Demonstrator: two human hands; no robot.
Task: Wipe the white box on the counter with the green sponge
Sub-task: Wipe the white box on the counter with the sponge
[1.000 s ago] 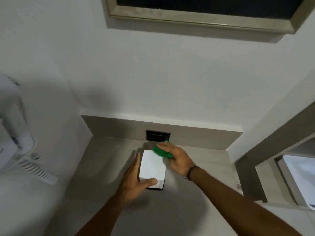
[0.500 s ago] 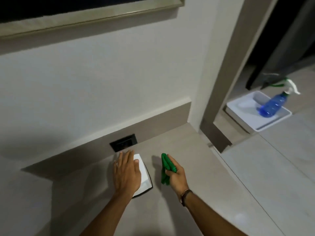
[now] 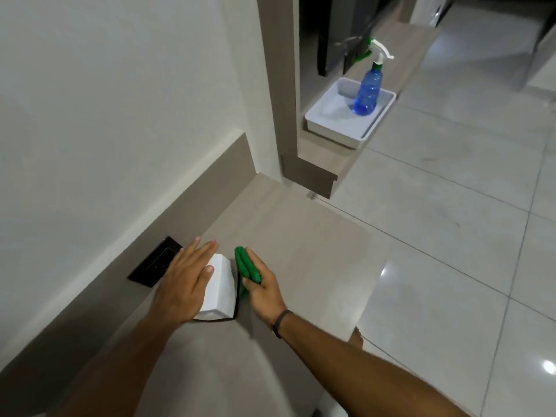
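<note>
The white box (image 3: 220, 288) stands on the beige counter (image 3: 301, 251) close to the back wall. My left hand (image 3: 185, 284) lies flat over the box's top and left side, fingers spread, pressing it down. My right hand (image 3: 261, 288) is closed around the green sponge (image 3: 245, 267), which is held against the box's right side. Part of the box is hidden under my left hand.
A black wall socket (image 3: 156, 263) sits in the backsplash just behind the box. A blue spray bottle (image 3: 368, 88) stands in a white tray (image 3: 337, 127) on a lower shelf to the right. Glossy floor tiles (image 3: 451, 236) lie beyond the counter's right edge.
The view swung right, bringing the spray bottle and tray into sight. My right hand took the sponge from the box's far end to its right side; my left hand went from gripping the side to lying flat on top.
</note>
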